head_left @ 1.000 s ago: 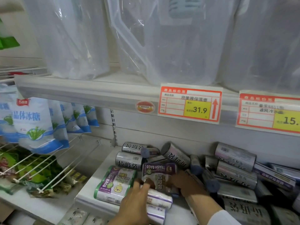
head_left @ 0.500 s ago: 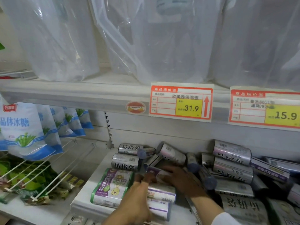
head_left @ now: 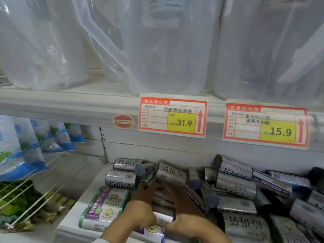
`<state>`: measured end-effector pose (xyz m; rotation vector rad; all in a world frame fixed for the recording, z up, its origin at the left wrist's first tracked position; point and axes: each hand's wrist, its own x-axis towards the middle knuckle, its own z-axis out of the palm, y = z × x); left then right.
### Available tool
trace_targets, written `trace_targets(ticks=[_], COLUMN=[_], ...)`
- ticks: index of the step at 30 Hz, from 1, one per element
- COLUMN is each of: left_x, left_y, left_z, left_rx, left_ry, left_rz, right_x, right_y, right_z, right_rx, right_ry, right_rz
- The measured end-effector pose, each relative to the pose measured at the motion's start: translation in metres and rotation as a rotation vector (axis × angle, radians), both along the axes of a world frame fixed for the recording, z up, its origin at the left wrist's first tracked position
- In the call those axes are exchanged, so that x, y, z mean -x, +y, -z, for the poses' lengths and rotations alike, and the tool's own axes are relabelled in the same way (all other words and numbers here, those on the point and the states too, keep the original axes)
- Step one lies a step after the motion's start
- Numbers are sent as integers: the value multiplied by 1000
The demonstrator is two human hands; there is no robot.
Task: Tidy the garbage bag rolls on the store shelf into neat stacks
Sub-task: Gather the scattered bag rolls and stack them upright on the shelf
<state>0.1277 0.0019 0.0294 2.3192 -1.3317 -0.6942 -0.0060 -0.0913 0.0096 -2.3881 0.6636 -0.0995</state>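
Note:
Garbage bag rolls lie jumbled on the lower white shelf [head_left: 75, 214]. A purple-and-green "TRASH BAGS" pack [head_left: 103, 207] lies flat at the front left. Silver rolls with black characters [head_left: 121, 181] sit behind it, and more silver rolls [head_left: 235, 186] pile up on the right. My left hand [head_left: 142, 207] and my right hand [head_left: 182, 207] press from both sides on a purple-and-white roll pack [head_left: 164, 219] lying between them on the stack. My fingers reach toward the back, and most of that pack is hidden by my hands.
The upper shelf edge [head_left: 70, 106] carries price tags reading 31.9 [head_left: 172, 116] and 15.9 [head_left: 264, 125]. Clear plastic-wrapped goods [head_left: 157, 46] stand above. Blue-white bags [head_left: 19, 148] hang on wire racks at the left, with green packets [head_left: 19, 204] below.
The upright pack held up a second ago has been laid down flat onto the stack. Both hands have moved forward over it, and the view has shifted slightly left and closer.

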Motion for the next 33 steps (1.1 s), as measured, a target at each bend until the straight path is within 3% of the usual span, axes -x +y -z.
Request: trace_targets(ticks=[4,10,17,19,22,24,27,30,33], left_x=[-4,-20,-25,-28,-25,-24,-22,-20,-15], left_y=[0,8,10,8,2,6,-2,-1,8], left_z=[-1,16,1,3,8,14,16,15,13], left_rx=[-50,-36,-113,-169,-182,-86,-175,-281,-229], left_ry=[70,145,137,75,24,38,-57,-164,-258], left_rz=[-63,-92,-4,13,-41,-66,-67,7,65], right_x=[-17,-37,-21,-35,-54,-62,-69,-70,-61], right_y=[5,17,-25,-45,-72,-81,-82,-81,-77], right_z=[16,17,-3,3,13,18,25,30,21], right_rx=[120,185,-246,-117,266,325,440,426,268], right_ry=[29,168,-323,-318,-3,143,253,181,-106], right_rz=[133,76,254,295,339,294,241,271,389])
